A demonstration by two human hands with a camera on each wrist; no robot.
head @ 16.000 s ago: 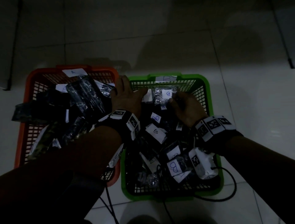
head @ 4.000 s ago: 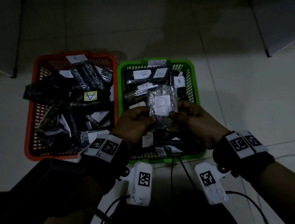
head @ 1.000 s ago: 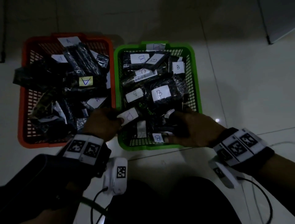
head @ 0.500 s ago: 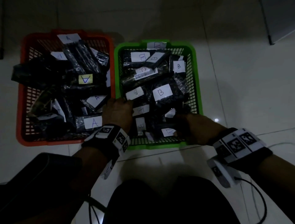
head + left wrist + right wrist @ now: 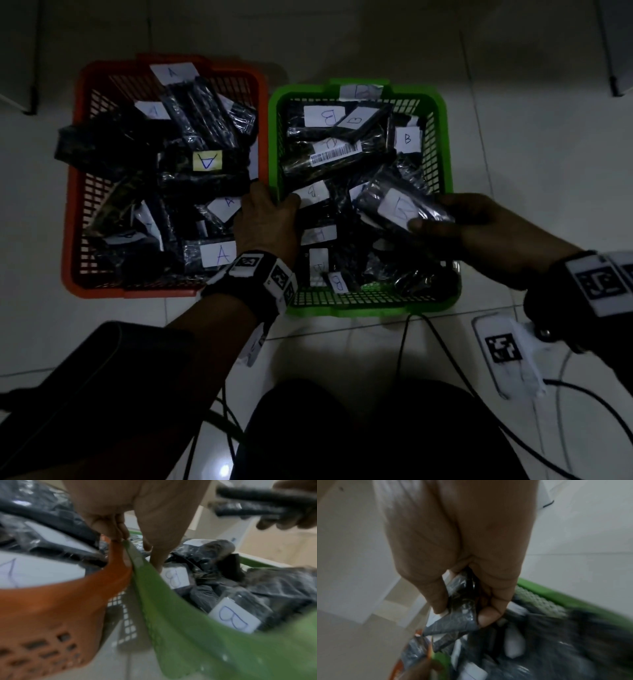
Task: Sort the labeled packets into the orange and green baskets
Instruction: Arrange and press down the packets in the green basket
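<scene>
An orange basket (image 5: 73,192) holds dark packets labeled A. The green basket (image 5: 445,154) beside it holds dark packets labeled B. My left hand (image 5: 274,198) straddles the two touching rims, fingers on the orange side (image 5: 68,601) and thumb on the green side (image 5: 171,615), gripping them. My right hand (image 5: 442,219) holds a dark plastic packet (image 5: 394,205) with a white label, tilted above the right half of the green basket. In the right wrist view the thumb and fingers pinch the packet's end (image 5: 460,609). Its letter is too blurred to read.
Both baskets stand on a white tiled floor (image 5: 531,137). Black cables (image 5: 428,342) and a white tagged device (image 5: 503,349) lie in front of the green basket. My dark-clothed knee (image 5: 342,428) fills the bottom of the head view. A furniture leg (image 5: 32,99) stands at far left.
My right hand has come up from the front of the green basket with a packet in it. The left hand has stayed on the adjoining rims.
</scene>
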